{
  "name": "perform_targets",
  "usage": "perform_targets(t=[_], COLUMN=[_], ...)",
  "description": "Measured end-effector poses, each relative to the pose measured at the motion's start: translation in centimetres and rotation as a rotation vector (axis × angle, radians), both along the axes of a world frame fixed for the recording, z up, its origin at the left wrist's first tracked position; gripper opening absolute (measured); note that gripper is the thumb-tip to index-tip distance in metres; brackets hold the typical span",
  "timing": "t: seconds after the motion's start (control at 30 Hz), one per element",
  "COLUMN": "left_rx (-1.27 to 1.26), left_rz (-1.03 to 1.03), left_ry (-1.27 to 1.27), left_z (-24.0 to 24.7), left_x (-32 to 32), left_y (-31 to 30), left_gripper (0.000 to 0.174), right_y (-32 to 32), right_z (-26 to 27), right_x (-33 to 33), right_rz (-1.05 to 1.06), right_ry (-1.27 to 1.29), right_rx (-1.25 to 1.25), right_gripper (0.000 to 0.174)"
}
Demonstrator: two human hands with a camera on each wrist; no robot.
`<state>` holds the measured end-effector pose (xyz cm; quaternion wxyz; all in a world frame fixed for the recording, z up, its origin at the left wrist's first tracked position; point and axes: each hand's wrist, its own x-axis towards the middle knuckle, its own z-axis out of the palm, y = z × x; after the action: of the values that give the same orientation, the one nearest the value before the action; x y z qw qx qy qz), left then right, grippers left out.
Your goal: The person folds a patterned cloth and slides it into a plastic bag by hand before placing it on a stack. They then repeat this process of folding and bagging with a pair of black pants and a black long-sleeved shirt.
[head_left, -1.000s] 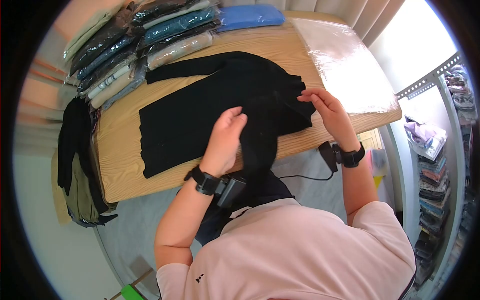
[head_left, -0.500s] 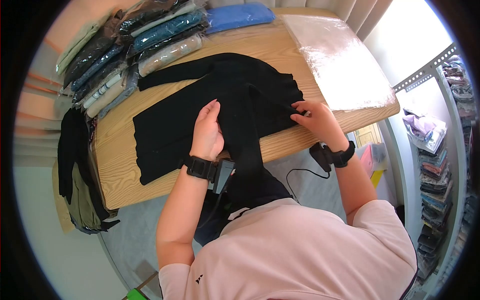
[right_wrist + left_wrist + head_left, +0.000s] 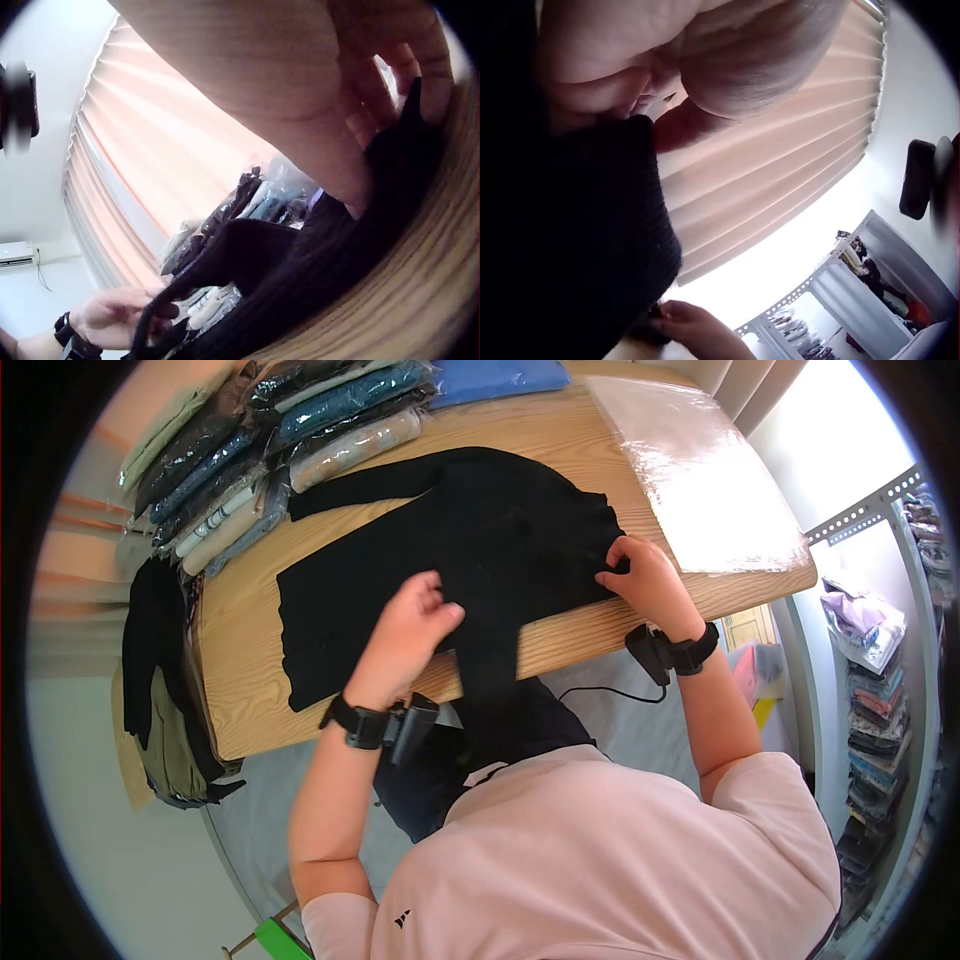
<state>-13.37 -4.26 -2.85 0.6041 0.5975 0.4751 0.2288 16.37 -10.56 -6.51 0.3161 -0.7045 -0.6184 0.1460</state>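
A black long-sleeved knit top (image 3: 370, 580) lies across the table, one sleeve stretched to the upper left and the other hanging over the front edge. My left hand (image 3: 405, 635) is over its middle near the front edge; the right wrist view shows the left hand (image 3: 112, 319) gripping a raised fold of black cloth. In the left wrist view its curled fingers meet the ribbed cloth (image 3: 622, 217). At the garment's right end my right hand (image 3: 650, 585) pinches the edge between thumb and fingers, while in the right wrist view black cloth (image 3: 397, 165) partly hides the fingertips.
Bagged folded clothes (image 3: 350, 450) are stacked at the table's back left, beside a blue packet (image 3: 495, 380). Clear plastic sheets (image 3: 710, 480) lie at the right. Dark and olive garments (image 3: 165, 690) hang off the left side; a shelf of packed clothes (image 3: 875, 710) stands right.
My left hand has moved left and slightly toward the body, its fingers more curled. The right hand has closed on the garment's edge. The near sleeve hangs straighter over the table's front.
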Motion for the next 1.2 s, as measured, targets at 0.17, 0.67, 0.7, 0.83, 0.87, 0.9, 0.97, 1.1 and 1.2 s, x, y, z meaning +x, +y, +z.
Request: perform_targets(t=[0.17,0.67,0.7,0.83,0.87,0.9,0.97,1.1,1.2], left_rx=[0.286,1.075,1.074,1.022,1.058,1.093,1.149,1.301,1.211], left_rz=[0.051,-0.233,-0.223,-0.190,-0.216,-0.244,-0.176,-0.137,-0.278], left_ry=[-0.114,0.851,0.856,0.841,0.823,0.804,0.754,0.792,0.838], left_z=[5.1,-0.2,-0.3,-0.3,-0.2,-0.1,1.3,2.8,-0.1], left_x=[-5.2,-11.9,-12.1,-12.7,-13.0,-13.2,-13.2,-14.3,-15.9], left_y=[3.7,1.3,1.7,2.8,3.3,3.7,3.1,0.7,-1.1], left_gripper=[0.041,0.044,0.044,0.034,0.029,0.025,0.020,0.023,0.031], right_y=[-0.2,-0.2,-0.2,-0.3,-0.2,-0.2,-0.4,-0.4,-0.5], right_z=[0.0,0.2,0.2,0.1,0.1,0.1,0.0,0.0,0.3], right_x=[0.1,-0.1,-0.2,-0.3,-0.2,-0.3,-0.4,-0.6,-0.7], right_rz=[0.024,0.026,0.036,0.049,0.051,0.068,0.053,0.042,0.047], right_ry=[0.031,0.005,0.003,0.009,-0.003,-0.002,-0.050,-0.044,-0.041], right_rx=[-0.010,-0.030,-0.027,-0.012,-0.015,-0.012,0.020,-0.001,-0.004], right_gripper=[0.024,0.024,0.024,0.023,0.023,0.023,0.022,0.022,0.021])
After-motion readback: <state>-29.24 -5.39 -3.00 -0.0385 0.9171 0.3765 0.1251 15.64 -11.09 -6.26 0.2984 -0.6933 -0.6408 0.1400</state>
